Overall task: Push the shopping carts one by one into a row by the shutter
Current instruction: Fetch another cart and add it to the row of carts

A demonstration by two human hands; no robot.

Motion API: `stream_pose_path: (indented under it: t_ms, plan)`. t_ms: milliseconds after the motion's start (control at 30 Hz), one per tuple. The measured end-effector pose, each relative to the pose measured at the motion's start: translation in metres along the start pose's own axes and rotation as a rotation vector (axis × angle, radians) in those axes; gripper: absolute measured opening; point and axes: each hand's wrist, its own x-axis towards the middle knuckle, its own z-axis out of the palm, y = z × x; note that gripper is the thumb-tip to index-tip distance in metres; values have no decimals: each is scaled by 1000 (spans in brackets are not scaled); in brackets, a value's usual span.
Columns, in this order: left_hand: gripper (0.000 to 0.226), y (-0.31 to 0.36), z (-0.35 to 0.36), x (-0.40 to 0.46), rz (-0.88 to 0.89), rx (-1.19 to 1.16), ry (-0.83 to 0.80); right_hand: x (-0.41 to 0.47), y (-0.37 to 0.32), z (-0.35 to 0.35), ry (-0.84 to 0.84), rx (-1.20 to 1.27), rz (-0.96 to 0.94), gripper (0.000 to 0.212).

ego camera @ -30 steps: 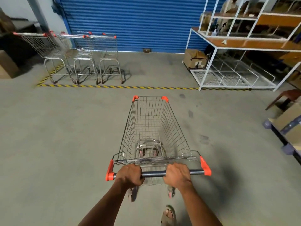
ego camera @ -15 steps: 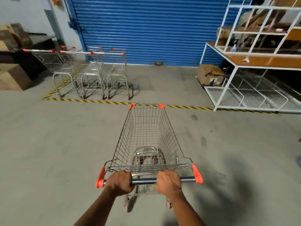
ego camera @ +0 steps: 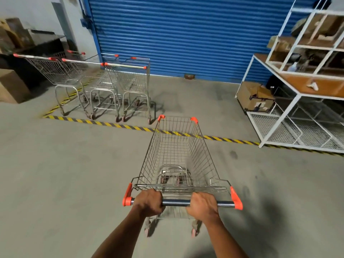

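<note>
**Both hands on the cart handle, nose at the floor stripe**

The left hand (ego camera: 149, 202) is wrapped over the handle (ego camera: 176, 203) of the cart (ego camera: 178, 155) near its left orange end cap, knuckles up, fingers curled down over the far side of the bar. The right hand (ego camera: 202, 206) clamps the same bar right of its middle in the same overhand way. Both forearms reach forward and slightly inward from the bottom of the view, wrists fairly straight.

The cart stands on the floor (ego camera: 65, 174) with its basket empty and its front edge over the yellow-and-black stripe (ego camera: 111, 124). Beyond the stripe, off to the left, three parked carts (ego camera: 104, 84) sit side by side in front of the blue shutter (ego camera: 176, 34). A white rack (ego camera: 297, 101) stands at the right, with a cardboard box (ego camera: 255, 96) beside its foot.
</note>
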Motion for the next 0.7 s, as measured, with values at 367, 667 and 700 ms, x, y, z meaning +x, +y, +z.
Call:
stream_pose_path:
  t_ms: [367,667,700]
  plan:
    - [33,-55,-90,242,18,48,43,259,47,-62,-24,-58,17,22]
    - [47,-93,-172,452,-25,109,109,486,100,-118,3,-38,-28,23]
    - [49,-98,-178,473,-29,118,114,508,105,-123,-1,-37,-38,22]
